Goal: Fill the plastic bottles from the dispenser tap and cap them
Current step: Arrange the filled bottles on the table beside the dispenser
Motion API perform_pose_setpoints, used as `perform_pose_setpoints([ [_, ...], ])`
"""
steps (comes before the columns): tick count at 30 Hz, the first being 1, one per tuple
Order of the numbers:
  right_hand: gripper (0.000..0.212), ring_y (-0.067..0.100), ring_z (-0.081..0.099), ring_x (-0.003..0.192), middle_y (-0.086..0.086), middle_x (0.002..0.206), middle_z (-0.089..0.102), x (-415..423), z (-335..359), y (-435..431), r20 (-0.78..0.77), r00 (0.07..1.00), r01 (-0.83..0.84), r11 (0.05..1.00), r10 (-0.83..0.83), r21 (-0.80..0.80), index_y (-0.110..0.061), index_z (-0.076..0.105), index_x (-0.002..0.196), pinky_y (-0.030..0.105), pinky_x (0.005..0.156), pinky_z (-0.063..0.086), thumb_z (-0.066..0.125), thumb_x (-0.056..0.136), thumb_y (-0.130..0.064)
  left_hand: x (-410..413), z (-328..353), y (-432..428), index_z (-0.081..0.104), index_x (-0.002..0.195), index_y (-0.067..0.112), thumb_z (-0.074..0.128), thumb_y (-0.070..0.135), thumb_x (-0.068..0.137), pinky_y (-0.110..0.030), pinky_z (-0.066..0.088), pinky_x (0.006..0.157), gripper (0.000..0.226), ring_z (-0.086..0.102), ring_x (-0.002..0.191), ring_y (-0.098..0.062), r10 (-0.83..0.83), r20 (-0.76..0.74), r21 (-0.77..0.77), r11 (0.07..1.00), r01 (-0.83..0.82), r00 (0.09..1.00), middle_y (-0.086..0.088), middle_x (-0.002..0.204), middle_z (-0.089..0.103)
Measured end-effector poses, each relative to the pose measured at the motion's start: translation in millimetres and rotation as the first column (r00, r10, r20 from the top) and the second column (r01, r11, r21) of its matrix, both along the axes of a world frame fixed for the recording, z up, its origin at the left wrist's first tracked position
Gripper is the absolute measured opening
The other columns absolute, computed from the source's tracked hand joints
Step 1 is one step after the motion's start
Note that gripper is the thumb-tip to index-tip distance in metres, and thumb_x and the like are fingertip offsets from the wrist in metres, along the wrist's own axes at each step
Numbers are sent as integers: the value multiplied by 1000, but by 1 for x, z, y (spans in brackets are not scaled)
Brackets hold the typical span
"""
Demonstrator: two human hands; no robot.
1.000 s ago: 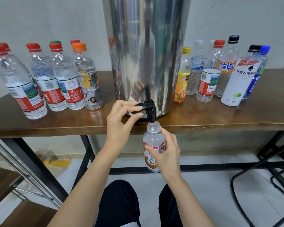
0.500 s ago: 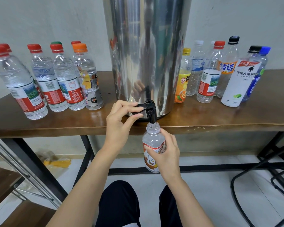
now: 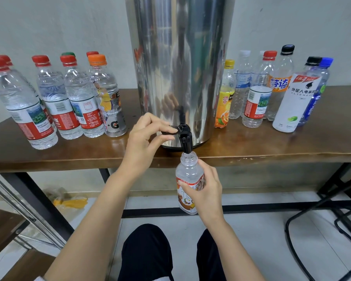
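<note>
Clear uncapped plastic bottle with orange-and-white label [image 3: 187, 176]: upright, in front of and below the tabletop edge, mouth directly under black dispenser tap [image 3: 185, 140]. Right hand [image 3: 206, 191] grip: fingers and thumb wrapped round the bottle body. Left hand [image 3: 143, 142] grip: narrow pinch on the tap's flat black lever [image 3: 176, 129]. Flow: cannot tell. Tap projects from tall polished steel drum [image 3: 180, 67] standing on brown wooden tabletop [image 3: 272, 147]. Capped bottles grouped left [image 3: 73, 98] and right [image 3: 257, 102] of the drum.
</note>
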State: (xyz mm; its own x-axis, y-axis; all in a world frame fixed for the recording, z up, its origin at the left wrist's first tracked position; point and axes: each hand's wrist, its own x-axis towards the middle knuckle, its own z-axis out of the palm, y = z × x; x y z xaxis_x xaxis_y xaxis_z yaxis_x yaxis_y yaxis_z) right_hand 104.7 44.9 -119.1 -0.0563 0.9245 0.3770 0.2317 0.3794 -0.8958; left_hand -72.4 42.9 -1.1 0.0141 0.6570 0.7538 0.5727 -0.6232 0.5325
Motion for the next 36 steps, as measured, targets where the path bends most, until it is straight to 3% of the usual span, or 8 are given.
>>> perform_pose_setpoints([
  [5, 70, -4, 52, 115, -10, 121, 51, 1, 3, -1, -9, 1000, -15, 1000, 15, -6, -32, 51, 133, 5, 90, 43, 86, 74, -15, 16, 42, 11, 71, 92, 34, 59, 48, 86, -41, 40, 83, 20, 38, 85, -10, 68, -274, 3, 998, -70, 959, 10, 81, 46],
  [9, 71, -4, 52, 114, -9, 121, 52, 3, 5, -1, -9, 1000, -13, 1000, 13, 5, -38, 50, 130, 7, 90, 45, 86, 74, -15, 24, 47, 14, 75, 102, 32, 61, 49, 84, -44, 42, 86, 28, 38, 86, -8, 94, -259, -16, 995, -101, 961, 16, 78, 43],
  [13, 71, -3, 53, 114, -9, 122, 52, 6, 6, -2, 4, 1000, -20, 1000, 20, 15, -37, 51, 131, 6, 91, 44, 86, 74, -15, 28, 43, 7, 74, 109, 28, 65, 34, 89, -45, 43, 86, 23, 40, 88, -10, 126, -238, 8, 992, -128, 963, 20, 80, 42],
  [20, 70, -2, 54, 112, -8, 121, 54, 24, 8, -4, 14, 1000, 14, 1000, -14, 17, -31, 54, 133, 5, 87, 44, 87, 73, -18, 36, 38, 4, 71, 115, 24, 61, 35, 93, -52, 44, 89, 27, 44, 97, -13, 193, -228, 46, 981, -187, 954, 11, 95, 51],
  [26, 68, -10, 55, 106, -6, 117, 57, 63, 35, -3, -5, 993, 116, 989, -116, 87, -34, 54, 128, 4, 83, 45, 88, 71, -17, 67, 29, 3, 74, 103, 11, 61, 17, 93, -40, 41, 90, 18, 49, 104, -23, 373, -198, 342, 893, -292, 906, -7, 105, 63],
  [29, 69, -4, 58, 107, -4, 118, 57, 85, 60, 5, -12, 986, 168, 972, -169, 165, -31, 55, 129, 14, 90, 50, 89, 70, -21, 94, 29, 6, 74, 103, 7, 57, 17, 95, -33, 38, 90, 21, 53, 104, -26, 375, -226, 439, 863, -250, 899, -13, 106, 65],
  [32, 74, 7, 59, 113, -4, 121, 56, 108, 88, 19, -30, 969, 246, 939, -246, 241, -23, 55, 135, 38, 98, 52, 89, 69, -25, 117, 26, 16, 73, 107, 6, 55, 14, 95, -35, 41, 90, 23, 54, 105, -25, 317, -233, 410, 889, -203, 919, -12, 107, 64],
  [36, 75, 13, 57, 118, -2, 125, 56, 133, 119, 43, -76, 944, 328, 897, -321, 296, -21, 53, 137, 43, 101, 50, 87, 71, -27, 140, 15, 39, 66, 119, 5, 54, 8, 96, -38, 47, 92, 26, 54, 108, -24, 230, -224, 291, 943, -160, 947, -10, 114, 62],
])
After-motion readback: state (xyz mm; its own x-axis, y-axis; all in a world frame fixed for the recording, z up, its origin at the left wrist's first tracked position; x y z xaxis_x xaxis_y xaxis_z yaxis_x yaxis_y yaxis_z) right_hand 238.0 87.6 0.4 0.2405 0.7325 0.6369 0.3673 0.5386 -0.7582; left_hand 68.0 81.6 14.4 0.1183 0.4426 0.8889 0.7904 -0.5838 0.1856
